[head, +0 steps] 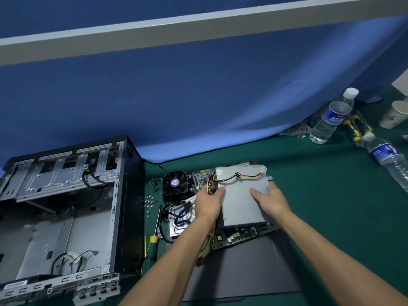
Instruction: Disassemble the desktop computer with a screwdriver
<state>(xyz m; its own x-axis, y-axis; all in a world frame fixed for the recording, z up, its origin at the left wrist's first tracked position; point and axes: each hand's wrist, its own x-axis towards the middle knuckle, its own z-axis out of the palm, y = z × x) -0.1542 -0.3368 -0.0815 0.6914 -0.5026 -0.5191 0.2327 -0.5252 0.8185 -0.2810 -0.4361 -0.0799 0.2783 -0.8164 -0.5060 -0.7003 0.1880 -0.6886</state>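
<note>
— Where is the big grey box?

— The grey power box (244,202) lies flat on top of the green board (240,235), in the middle of the green table (331,206). Both your hands are on it. Your left hand (208,203) is at its left edge, with the fingers curled around the yellow and black wires (236,176) that come out there. I cannot tell how tight that hold is. Your right hand (270,200) lies on top of the box near its right side, fingers straight and flat, pressing down, holding nothing.

— And what is under the board?

— A dark flat panel (242,268) sticks out under it, toward you.

— What is next to the box?

— Just left of it sits the black fan (175,184), and near that a flat silver drive (180,219) with black cables lying over it. A bunch of little screws (149,202) lies left of the fan. Your screwdriver (153,244) with the green and yellow handle lies on the table beside the drive; neither hand touches it.

— Where is the computer case?

— The open computer case (66,206) lies on its side at the far left, with a few loose wires inside.

— Anything far away?

— At the right are two water bottles: one (331,117) stands up, one (390,160) leans over. A paper cup (395,114) is behind them. A blue wall (176,96) runs along the back.
</note>
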